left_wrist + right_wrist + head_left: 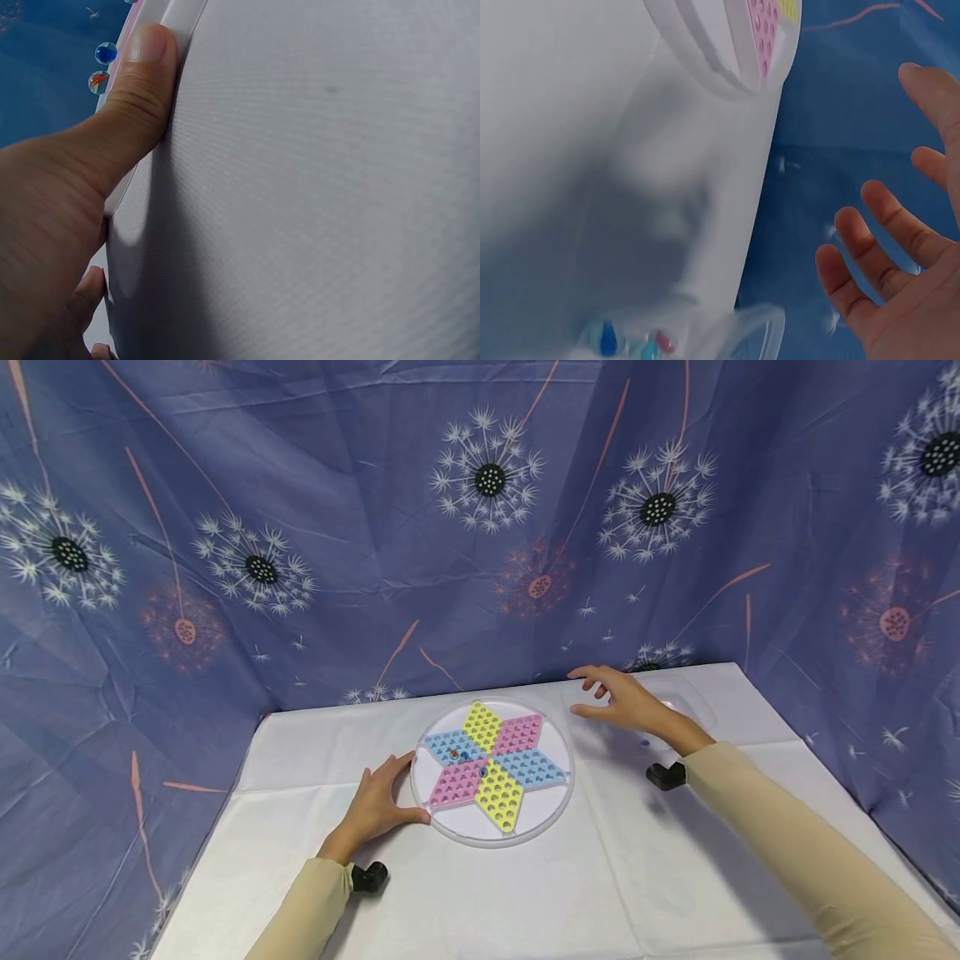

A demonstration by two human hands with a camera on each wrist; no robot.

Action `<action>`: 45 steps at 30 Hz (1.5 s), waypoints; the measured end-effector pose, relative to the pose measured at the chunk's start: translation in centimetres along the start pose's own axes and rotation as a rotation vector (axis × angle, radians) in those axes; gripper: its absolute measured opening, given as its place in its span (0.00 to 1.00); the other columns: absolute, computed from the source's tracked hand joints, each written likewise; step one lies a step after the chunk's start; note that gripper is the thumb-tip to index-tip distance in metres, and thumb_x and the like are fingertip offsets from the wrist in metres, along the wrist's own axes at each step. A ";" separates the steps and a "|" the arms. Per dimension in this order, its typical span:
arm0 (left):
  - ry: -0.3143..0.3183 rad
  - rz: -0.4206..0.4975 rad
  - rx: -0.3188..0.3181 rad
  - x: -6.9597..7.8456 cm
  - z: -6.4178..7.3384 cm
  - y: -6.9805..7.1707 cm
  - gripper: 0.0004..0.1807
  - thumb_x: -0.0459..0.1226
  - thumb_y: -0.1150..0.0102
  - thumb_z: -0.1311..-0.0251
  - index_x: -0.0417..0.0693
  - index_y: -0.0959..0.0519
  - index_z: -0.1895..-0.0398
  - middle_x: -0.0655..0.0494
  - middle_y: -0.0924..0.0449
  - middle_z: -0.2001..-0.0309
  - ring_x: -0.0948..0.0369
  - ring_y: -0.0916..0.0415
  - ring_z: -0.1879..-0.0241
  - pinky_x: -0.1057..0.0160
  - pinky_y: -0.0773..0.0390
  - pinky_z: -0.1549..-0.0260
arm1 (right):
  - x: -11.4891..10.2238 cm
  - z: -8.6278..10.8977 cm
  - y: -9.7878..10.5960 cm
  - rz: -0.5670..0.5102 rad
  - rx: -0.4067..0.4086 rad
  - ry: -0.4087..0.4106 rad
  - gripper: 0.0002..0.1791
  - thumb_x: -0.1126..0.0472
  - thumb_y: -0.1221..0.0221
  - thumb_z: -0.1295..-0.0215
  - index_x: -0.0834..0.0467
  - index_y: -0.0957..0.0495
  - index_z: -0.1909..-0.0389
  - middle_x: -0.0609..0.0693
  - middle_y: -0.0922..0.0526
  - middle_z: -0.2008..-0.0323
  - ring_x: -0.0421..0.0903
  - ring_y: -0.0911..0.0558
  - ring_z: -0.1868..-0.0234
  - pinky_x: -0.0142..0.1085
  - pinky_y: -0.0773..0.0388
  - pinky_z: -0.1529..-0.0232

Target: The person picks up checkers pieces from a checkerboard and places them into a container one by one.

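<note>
A round white Chinese checkers board (551,806) with a pink, yellow and blue star lies on the table. On it sit an orange-patterned marble (454,754), a blue marble (465,757) and another bluish marble (483,772) near the star's centre. My left hand (377,806) rests against the board's left rim, thumb and fingers spread along the edge; in the left wrist view its thumb (139,94) presses the rim. To the right of the board my right hand (622,697) hovers above the table, fingers apart and slightly bent, holding nothing.
A clear plastic container (697,697) stands at the back right, partly behind my right hand. Several coloured marbles (609,339) show in it in the right wrist view. A white cloth (525,902) covers the table, and a blue dandelion-print curtain (375,527) hangs behind.
</note>
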State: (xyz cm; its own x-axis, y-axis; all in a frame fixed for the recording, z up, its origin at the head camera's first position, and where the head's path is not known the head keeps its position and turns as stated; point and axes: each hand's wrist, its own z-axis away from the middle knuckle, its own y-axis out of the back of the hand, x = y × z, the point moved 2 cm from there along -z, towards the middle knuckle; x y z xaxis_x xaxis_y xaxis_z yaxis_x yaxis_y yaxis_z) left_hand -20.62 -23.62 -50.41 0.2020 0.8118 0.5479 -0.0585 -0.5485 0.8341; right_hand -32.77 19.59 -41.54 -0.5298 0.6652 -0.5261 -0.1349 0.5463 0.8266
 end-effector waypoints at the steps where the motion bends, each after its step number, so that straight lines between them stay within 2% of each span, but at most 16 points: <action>1: -0.001 0.000 0.000 0.0 0.0 0.0 0.65 0.63 0.23 0.72 0.54 0.40 0.25 0.47 0.38 0.28 0.45 0.49 0.27 0.36 0.64 0.29 | -0.2 -0.1 -0.2 -0.001 -0.006 0.004 0.36 0.39 0.36 0.41 0.45 0.31 0.33 0.52 0.23 0.52 0.52 0.21 0.56 0.47 0.21 0.58; 5: -0.001 0.001 0.000 0.0 0.0 0.0 0.65 0.63 0.23 0.72 0.54 0.40 0.25 0.47 0.38 0.28 0.45 0.49 0.27 0.36 0.64 0.29 | -1.0 -0.4 -1.1 -0.019 -0.026 0.031 0.35 0.39 0.36 0.41 0.44 0.32 0.34 0.51 0.24 0.52 0.53 0.21 0.56 0.46 0.22 0.57; 12: -0.008 0.001 0.000 0.1 -0.2 0.0 0.65 0.63 0.23 0.72 0.53 0.40 0.25 0.46 0.38 0.28 0.45 0.49 0.27 0.36 0.64 0.30 | -2.1 -1.1 -2.2 -0.050 -0.042 0.074 0.33 0.42 0.35 0.40 0.45 0.30 0.34 0.51 0.23 0.52 0.48 0.22 0.58 0.46 0.22 0.57; 20: -0.010 0.002 -0.003 0.1 -0.3 0.0 0.65 0.63 0.23 0.72 0.53 0.40 0.25 0.46 0.39 0.28 0.45 0.49 0.27 0.35 0.64 0.30 | -3.3 -1.6 -3.4 -0.090 -0.058 0.089 0.31 0.51 0.32 0.41 0.44 0.29 0.36 0.50 0.23 0.54 0.55 0.21 0.56 0.47 0.21 0.58; 28: 0.000 -0.007 -0.007 0.0 -0.2 0.0 0.65 0.63 0.23 0.71 0.52 0.41 0.25 0.46 0.39 0.28 0.45 0.49 0.26 0.37 0.64 0.29 | -4.6 -2.1 -5.0 -0.127 -0.107 0.147 0.32 0.48 0.33 0.40 0.50 0.29 0.35 0.54 0.23 0.51 0.59 0.21 0.54 0.54 0.22 0.54; 35: -0.009 0.000 -0.005 0.1 0.0 0.1 0.64 0.61 0.22 0.70 0.51 0.41 0.25 0.45 0.39 0.28 0.44 0.49 0.27 0.35 0.64 0.30 | -5.6 -2.5 -6.5 -0.177 -0.149 0.166 0.32 0.48 0.33 0.40 0.49 0.29 0.35 0.62 0.23 0.49 0.61 0.20 0.52 0.58 0.22 0.51; 40: -0.008 0.006 -0.006 0.2 0.1 0.2 0.64 0.61 0.22 0.70 0.51 0.41 0.25 0.45 0.39 0.28 0.44 0.50 0.27 0.35 0.64 0.30 | -6.3 -2.7 -7.5 -0.160 -0.158 0.182 0.32 0.47 0.33 0.40 0.52 0.29 0.36 0.62 0.23 0.50 0.59 0.21 0.53 0.55 0.22 0.53; 45: -0.008 0.010 -0.007 0.2 0.1 0.1 0.64 0.61 0.22 0.70 0.52 0.41 0.25 0.46 0.39 0.28 0.45 0.50 0.26 0.36 0.64 0.30 | -7.0 -2.6 -8.4 -0.177 -0.168 0.209 0.30 0.48 0.33 0.39 0.52 0.28 0.37 0.62 0.23 0.51 0.59 0.21 0.53 0.53 0.21 0.52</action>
State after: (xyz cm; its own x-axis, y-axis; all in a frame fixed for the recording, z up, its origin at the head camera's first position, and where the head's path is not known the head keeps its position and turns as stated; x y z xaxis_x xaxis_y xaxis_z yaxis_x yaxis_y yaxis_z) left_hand -20.52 -23.56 -50.24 0.2094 0.8047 0.5555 -0.0674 -0.5549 0.8292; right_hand -30.05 9.00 -44.27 -0.6441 0.4389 -0.6265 -0.3671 0.5412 0.7565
